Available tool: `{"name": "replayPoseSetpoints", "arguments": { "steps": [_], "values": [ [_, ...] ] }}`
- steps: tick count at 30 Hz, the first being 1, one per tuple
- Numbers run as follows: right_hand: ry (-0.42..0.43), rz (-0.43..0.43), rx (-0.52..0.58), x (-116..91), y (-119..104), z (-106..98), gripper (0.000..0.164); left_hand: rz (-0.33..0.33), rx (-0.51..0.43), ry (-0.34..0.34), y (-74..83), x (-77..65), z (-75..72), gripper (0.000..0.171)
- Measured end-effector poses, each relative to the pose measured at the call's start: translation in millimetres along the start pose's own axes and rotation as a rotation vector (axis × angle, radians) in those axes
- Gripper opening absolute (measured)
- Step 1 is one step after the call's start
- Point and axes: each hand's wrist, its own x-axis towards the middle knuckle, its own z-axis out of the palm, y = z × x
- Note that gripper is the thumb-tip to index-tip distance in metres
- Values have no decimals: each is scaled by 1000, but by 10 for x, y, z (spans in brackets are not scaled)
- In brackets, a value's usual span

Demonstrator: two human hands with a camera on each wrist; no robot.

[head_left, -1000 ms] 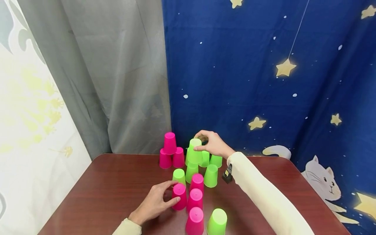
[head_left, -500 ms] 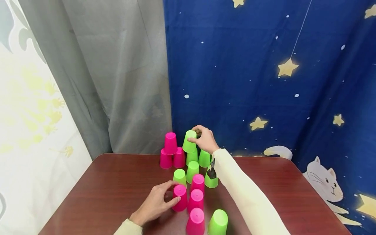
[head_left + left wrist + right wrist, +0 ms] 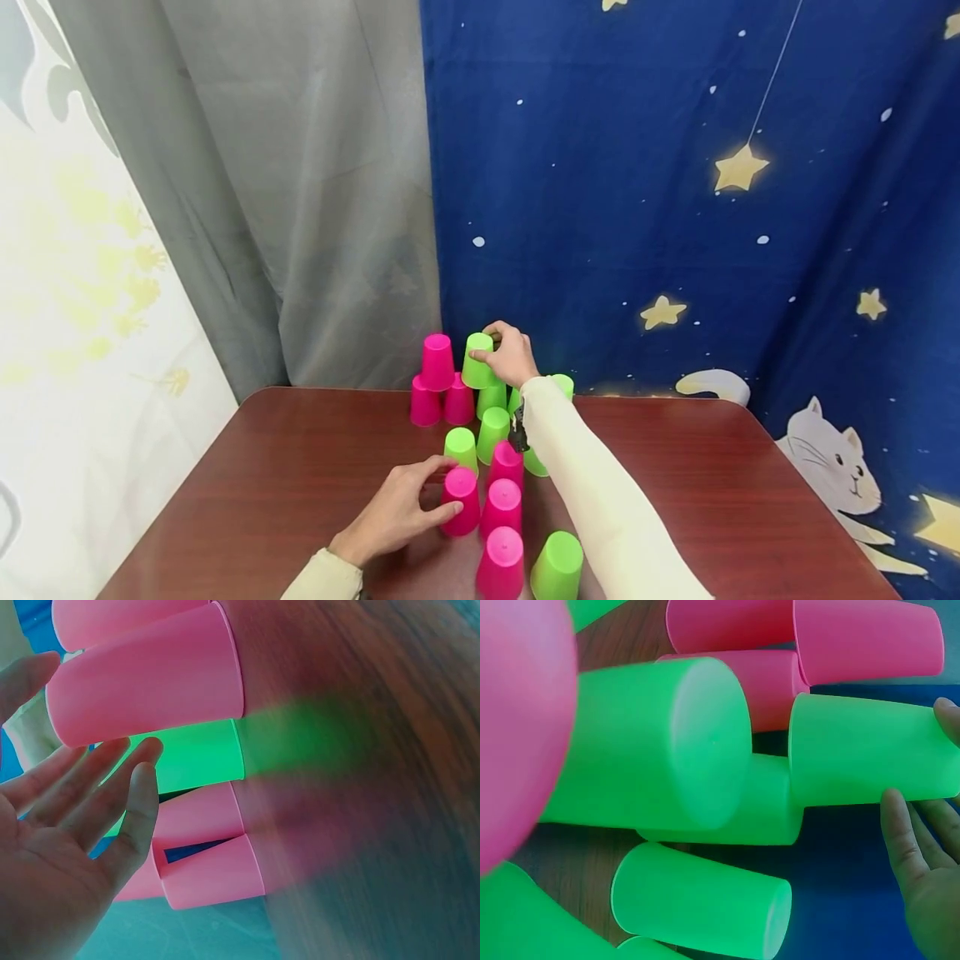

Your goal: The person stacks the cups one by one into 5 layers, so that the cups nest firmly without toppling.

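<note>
In the head view my right hand (image 3: 512, 357) holds an upside-down green cup (image 3: 477, 361) between thumb and fingers, level with the upper pink cup (image 3: 437, 362). Its rim is right at the tops of a lower pink cup (image 3: 459, 400) and a lower green cup (image 3: 491, 400). Nearer me, my left hand (image 3: 397, 510) has thumb and fingers around a pink cup (image 3: 461, 502) standing upside down on the table. The left wrist view shows this pink cup (image 3: 150, 675) between the thumb and fingers. A green cup (image 3: 195, 754) stands just beyond it.
Pink cups (image 3: 501, 507) stand in a row right of my left hand. A green cup (image 3: 557, 567) stands near the front. More green cups (image 3: 492, 435) are farther back, partly hidden by the right sleeve (image 3: 592, 483). Curtains (image 3: 570, 208) hang behind the table (image 3: 315, 450).
My right hand has carried the green cup left and back, from over the green cups to beside the upper pink cup. My left hand stays at its pink cup.
</note>
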Motion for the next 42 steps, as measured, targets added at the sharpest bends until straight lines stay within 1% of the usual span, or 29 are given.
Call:
{"name": "replayPoseSetpoints", "arguments": {
  "steps": [8, 13, 16, 20, 27, 32, 37, 39, 42],
  "values": [
    [0, 19, -20, 23, -15, 25, 41, -9, -7, -16, 0, 15, 20, 52],
    [-29, 6, -46, 11, -2, -13, 55, -13, -29, -12, 8, 36, 36, 46],
    [-32, 4, -55, -9, 11, -94, 60, -22, -54, -19, 18, 39, 46, 43],
    [-23, -1, -49, -29, 9, -263, 59, -15, -70, -16, 19, 36, 42, 39],
    [-38, -27, -51, -71, 39, -582, 58, 12, -15, 24, 46, 59, -20, 39],
    [-89, -63, -66, -178, 58, -806, 57, 8, 44, 29, 109, 72, -118, 43],
    [-147, -112, -83, -320, 71, -1032, 55, -11, 83, 17, 201, 91, -269, 49],
    [-165, -135, -85, -389, 75, -1100, 52, -5, 87, 17, 242, 113, -341, 51],
    [-183, -160, -76, -511, 95, -1168, 48, 21, 89, 23, 296, 168, -451, 53]
  ]
}}
